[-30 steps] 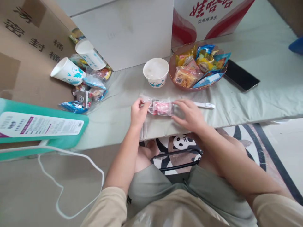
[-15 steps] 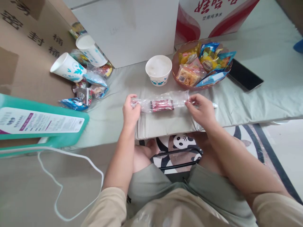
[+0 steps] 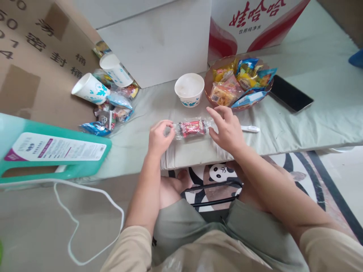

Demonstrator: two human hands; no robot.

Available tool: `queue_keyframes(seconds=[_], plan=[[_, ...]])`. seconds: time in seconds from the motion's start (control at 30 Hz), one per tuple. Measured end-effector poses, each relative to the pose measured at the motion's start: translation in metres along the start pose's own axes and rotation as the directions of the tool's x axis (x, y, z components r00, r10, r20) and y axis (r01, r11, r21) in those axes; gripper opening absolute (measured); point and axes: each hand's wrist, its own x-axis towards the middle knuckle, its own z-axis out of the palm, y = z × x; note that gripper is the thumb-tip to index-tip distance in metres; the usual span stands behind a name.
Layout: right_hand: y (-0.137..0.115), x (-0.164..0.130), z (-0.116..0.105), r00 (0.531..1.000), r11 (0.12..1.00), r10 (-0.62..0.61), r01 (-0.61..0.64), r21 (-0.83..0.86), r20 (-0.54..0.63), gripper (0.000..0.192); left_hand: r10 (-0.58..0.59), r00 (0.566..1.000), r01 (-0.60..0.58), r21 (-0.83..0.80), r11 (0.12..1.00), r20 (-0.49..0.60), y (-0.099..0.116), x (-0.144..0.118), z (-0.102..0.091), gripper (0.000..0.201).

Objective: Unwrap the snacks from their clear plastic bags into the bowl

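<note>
A small red packet (image 3: 193, 129) lies on the cloth-covered table in front of me, with clear plastic film (image 3: 178, 131) gathered around it. My left hand (image 3: 161, 136) is at the film's left end, thumb and forefinger closed in a pinch on it. At the right end, my right hand (image 3: 227, 127) has its fingers spread, the thumb close beside the film. A slim white stick-like object (image 3: 250, 129) lies just beyond the right hand, partly hidden by it. Behind the packet stands a white paper bowl (image 3: 189, 90) with a teal leaf print.
A bowl of wrapped snacks (image 3: 211, 99) and a black phone (image 3: 292, 93) lie back right. To the left are paper cups (image 3: 90, 88), several snack packets (image 3: 96, 128) and a green jug (image 3: 96, 160). A white box (image 3: 159, 45) and a red-and-white carton (image 3: 255, 28) stand behind.
The film, stretched out between both hands before, is now drawn in around the red packet. My right hand has moved left and its fingers have opened off the film's end.
</note>
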Motion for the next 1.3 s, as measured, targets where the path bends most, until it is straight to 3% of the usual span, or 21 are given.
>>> queue_keyframes(seconds=[0.1, 0.2, 0.3, 0.37, 0.43, 0.5, 0.53, 0.57, 0.63, 0.7, 0.73, 0.77, 0.83, 0.9, 0.93, 1.0, 1.07, 1.1, 1.17, 1.3], plan=[[-0.005, -0.005, -0.001, 0.996, 0.998, 0.004, 0.001, -0.065, 0.084, 0.049, -0.043, 0.993, 0.036, 0.071, 0.997, 0.107, 0.002, -0.003, -0.005, 0.048], [-0.009, -0.015, -0.007, 0.993, 0.991, -0.057, 0.068, -0.112, 0.099, 0.029, -0.034, 0.993, 0.012, 0.188, 0.982, 0.116, 0.007, -0.007, -0.01, 0.023], [-0.01, -0.029, -0.021, 0.985, 0.979, -0.155, 0.163, -0.123, 0.07, 0.025, 0.076, 0.993, -0.095, 0.218, 0.971, 0.092, 0.019, -0.014, -0.022, 0.014], [-0.009, -0.037, -0.034, 0.96, 0.964, -0.233, 0.249, -0.093, 0.152, 0.02, 0.158, 0.973, -0.183, 0.147, 0.972, 0.166, 0.029, -0.022, -0.033, 0.013], [-0.01, -0.042, -0.048, 0.92, 0.949, -0.289, 0.312, -0.05, 0.265, 0.021, 0.188, 0.924, -0.204, 0.014, 0.979, 0.333, 0.039, -0.032, -0.044, 0.01], [-0.016, -0.04, -0.057, 0.912, 0.959, -0.262, 0.281, -0.016, 0.316, 0.031, 0.139, 0.864, -0.103, -0.101, 0.99, 0.483, 0.045, -0.038, -0.051, 0.011], [-0.022, -0.038, -0.058, 0.916, 0.971, -0.228, 0.239, 0.006, 0.331, 0.035, 0.088, 0.864, -0.035, -0.114, 0.993, 0.496, 0.047, -0.039, -0.053, 0.017], [-0.03, -0.034, -0.058, 0.914, 0.981, -0.189, 0.192, 0.027, 0.36, 0.038, 0.022, 0.892, 0.023, -0.095, 0.995, 0.452, 0.048, -0.039, -0.054, 0.021], [-0.046, -0.026, -0.052, 0.876, 0.994, -0.102, 0.112, 0.008, 0.472, 0.039, -0.122, 0.968, 0.122, 0.014, 0.992, 0.219, 0.044, -0.034, -0.05, 0.028], [-0.059, -0.02, -0.042, 0.818, 0.993, 0.01, 0.062, -0.105, 0.575, 0.041, -0.261, 0.965, 0.259, 0.116, 0.959, 0.002, 0.035, -0.026, -0.042, 0.045], [-0.063, -0.018, -0.038, 0.804, 0.984, 0.076, 0.035, -0.175, 0.59, 0.044, -0.34, 0.94, 0.338, 0.133, 0.932, -0.01, 0.029, -0.022, -0.038, 0.055], [-0.065, -0.018, -0.033, 0.802, 0.973, 0.14, -0.001, -0.233, 0.581, 0.048, -0.417, 0.908, 0.409, 0.133, 0.903, 0.039, 0.022, -0.018, -0.034, 0.056], [-0.064, -0.017, -0.025, 0.833, 0.962, 0.202, -0.069, -0.265, 0.515, 0.055, -0.504, 0.839, 0.5, 0.074, 0.863, 0.206, 0.013, -0.014, -0.027, 0.035], [-0.059, -0.017, -0.017, 0.899, 0.98, 0.134, -0.058, -0.19, 0.417, 0.059, -0.487, 0.813, 0.55, -0.148, 0.822, 0.32, 0.01, -0.012, -0.019, 0.016], [-0.057, -0.015, -0.012, 0.93, 0.992, 0.054, -0.007, -0.129, 0.364, 0.06, -0.472, 0.811, 0.574, -0.316, 0.755, 0.346, 0.011, -0.011, -0.014, 0.017], [-0.053, -0.009, -0.002, 0.956, 0.992, -0.121, 0.129, -0.013, 0.268, 0.057, -0.463, 0.795, 0.597, -0.635, 0.489, 0.392, 0.019, -0.009, -0.007, 0.016], [-0.05, -0.001, 0.006, 0.956, 0.98, -0.197, 0.191, 0.047, 0.219, 0.056, -0.434, 0.773, 0.582, -0.789, 0.196, 0.462, 0.029, -0.007, -0.002, 0.014], [-0.049, 0.004, 0.009, 0.959, 0.981, -0.19, 0.181, 0.064, 0.21, 0.056, -0.406, 0.769, 0.572, -0.815, 0.095, 0.493, 0.034, -0.005, -0.001, 0.013], [-0.043, 0.015, 0.011, 0.97, 0.987, -0.132, 0.109, 0.118, 0.206, 0.058, -0.339, 0.773, 0.563, -0.826, -0.024, 0.537, 0.039, -0.003, -0.002, 0.009], [-0.024, 0.032, 0.013, 0.964, 0.934, -0.098, 0.003, 0.357, 0.248, 0.065, -0.321, 0.744, 0.579, -0.805, -0.129, 0.586, 0.034, 0.003, -0.005, 0.012]])
